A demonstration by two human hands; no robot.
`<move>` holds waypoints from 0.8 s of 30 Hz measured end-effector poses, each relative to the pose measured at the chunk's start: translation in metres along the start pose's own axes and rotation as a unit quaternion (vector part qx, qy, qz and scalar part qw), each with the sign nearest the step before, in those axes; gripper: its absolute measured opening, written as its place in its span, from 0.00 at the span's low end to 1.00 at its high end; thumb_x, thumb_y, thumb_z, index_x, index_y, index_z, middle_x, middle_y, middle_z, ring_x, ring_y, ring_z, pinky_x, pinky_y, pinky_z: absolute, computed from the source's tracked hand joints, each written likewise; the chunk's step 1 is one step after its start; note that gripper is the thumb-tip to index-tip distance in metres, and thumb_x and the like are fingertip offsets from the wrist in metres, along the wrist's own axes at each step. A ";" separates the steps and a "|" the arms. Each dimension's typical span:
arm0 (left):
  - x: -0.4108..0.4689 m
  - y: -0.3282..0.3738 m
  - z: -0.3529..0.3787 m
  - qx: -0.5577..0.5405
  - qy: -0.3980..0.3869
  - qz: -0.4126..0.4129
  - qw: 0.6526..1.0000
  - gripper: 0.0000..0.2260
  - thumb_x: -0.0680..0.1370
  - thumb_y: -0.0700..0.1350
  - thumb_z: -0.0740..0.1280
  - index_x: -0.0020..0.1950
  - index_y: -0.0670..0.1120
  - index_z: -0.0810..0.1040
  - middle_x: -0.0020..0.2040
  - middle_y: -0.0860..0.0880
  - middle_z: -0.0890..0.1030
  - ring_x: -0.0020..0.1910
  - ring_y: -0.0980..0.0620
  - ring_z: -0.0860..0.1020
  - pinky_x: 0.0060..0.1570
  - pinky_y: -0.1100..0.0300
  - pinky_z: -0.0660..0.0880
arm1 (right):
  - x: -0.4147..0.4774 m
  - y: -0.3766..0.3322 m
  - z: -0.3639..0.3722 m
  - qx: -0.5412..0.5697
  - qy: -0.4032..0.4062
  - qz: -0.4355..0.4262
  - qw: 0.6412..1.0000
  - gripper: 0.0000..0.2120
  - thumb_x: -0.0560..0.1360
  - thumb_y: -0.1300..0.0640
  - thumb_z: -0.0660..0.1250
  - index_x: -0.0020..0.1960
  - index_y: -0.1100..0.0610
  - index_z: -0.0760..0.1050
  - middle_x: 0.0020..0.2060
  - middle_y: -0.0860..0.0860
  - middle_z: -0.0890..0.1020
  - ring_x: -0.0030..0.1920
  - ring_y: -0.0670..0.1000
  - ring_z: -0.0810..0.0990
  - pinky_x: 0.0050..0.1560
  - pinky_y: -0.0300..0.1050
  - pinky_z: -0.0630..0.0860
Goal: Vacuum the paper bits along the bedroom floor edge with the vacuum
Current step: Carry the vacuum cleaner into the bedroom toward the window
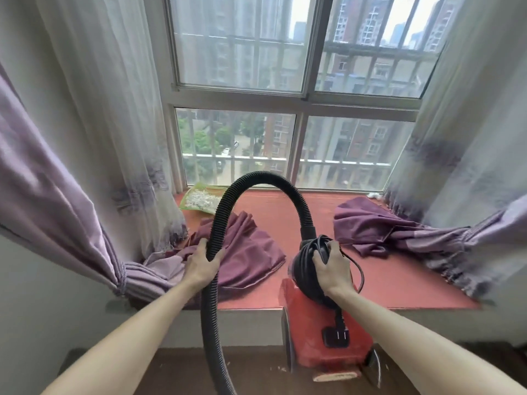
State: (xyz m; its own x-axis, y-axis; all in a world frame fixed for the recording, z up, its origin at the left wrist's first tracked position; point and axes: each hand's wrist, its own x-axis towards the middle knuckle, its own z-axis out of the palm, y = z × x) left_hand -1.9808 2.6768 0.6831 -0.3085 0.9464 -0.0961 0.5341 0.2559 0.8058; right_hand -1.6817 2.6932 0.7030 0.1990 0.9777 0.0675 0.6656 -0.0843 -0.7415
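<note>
While the hose is clasped by the left hand and the wound cord atop the vacuum by the right hand, paper bits below both grips appear not yet vacuumed.

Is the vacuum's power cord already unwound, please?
No, the cord sits coiled on top of the vacuum under the right hand, with its plug hanging loose.

The left hand grips the black hose, which arches up from that grip and down to the red vacuum, whose coiled cord the right hand clasps.
</note>
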 end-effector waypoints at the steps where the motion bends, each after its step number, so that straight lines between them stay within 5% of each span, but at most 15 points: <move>1: -0.001 0.002 0.008 -0.001 -0.009 0.004 1.000 0.15 0.79 0.56 0.67 0.60 0.49 0.70 0.51 0.44 0.82 0.52 0.40 0.80 0.56 0.47 0.75 | -0.004 0.009 -0.005 0.000 0.007 0.009 1.000 0.11 0.78 0.52 0.64 0.56 0.55 0.68 0.46 0.60 0.82 0.48 0.64 0.81 0.49 0.55 0.77; 12: -0.077 0.007 0.102 0.016 -0.066 0.017 0.998 0.13 0.78 0.55 0.68 0.58 0.51 0.71 0.48 0.46 0.81 0.51 0.41 0.80 0.48 0.54 0.71 | -0.076 0.114 -0.052 0.027 0.049 0.061 0.997 0.07 0.79 0.53 0.64 0.52 0.54 0.69 0.41 0.55 0.82 0.43 0.60 0.80 0.44 0.49 0.73; 24: -0.191 -0.071 0.179 0.061 -0.085 -0.071 0.992 0.12 0.78 0.58 0.66 0.54 0.53 0.69 0.43 0.47 0.82 0.45 0.41 0.81 0.53 0.46 0.77 | -0.181 0.231 -0.046 0.034 -0.055 0.116 0.991 0.05 0.81 0.55 0.63 0.54 0.55 0.69 0.37 0.54 0.81 0.33 0.47 0.77 0.37 0.45 0.66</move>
State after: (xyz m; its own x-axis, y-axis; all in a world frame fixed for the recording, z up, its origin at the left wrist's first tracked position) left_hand -1.8185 2.5132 0.5399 -0.2555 0.9159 -0.3096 0.5889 0.4014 0.7015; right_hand -1.5308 2.4884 0.5501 0.2597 0.9487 -0.1803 0.5601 -0.3001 -0.7722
